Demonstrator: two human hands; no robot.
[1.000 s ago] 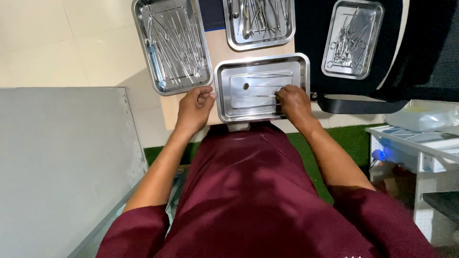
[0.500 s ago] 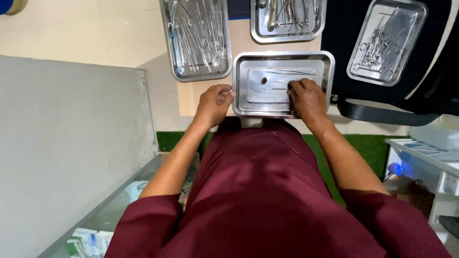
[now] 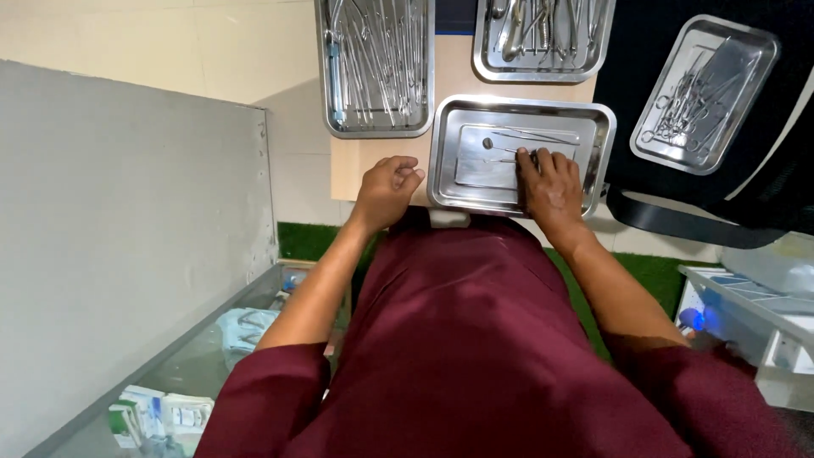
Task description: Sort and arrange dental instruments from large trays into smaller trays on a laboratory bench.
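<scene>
My right hand (image 3: 551, 180) has slid further into the steel tray (image 3: 600, 136), fingertips now on the instruments (image 3: 509, 151). My left hand (image 3: 386, 188) has let go of its rim.

Both hands (image 3: 388, 188) (image 3: 551, 181) forward, fingers curled

- The right hand (image 3: 551, 182) lies inside a steel tray (image 3: 593, 119) on the counter (image 3: 458, 80), fingertips touching a thin instrument (image 3: 509, 151) beside a small dental mirror (image 3: 488, 143).
- The left hand (image 3: 386, 191) rests loosely curled on the counter's near edge, just left of that tray.
- Three further trays of metal instruments (image 3: 377, 64) lie beyond and to the right.
</scene>
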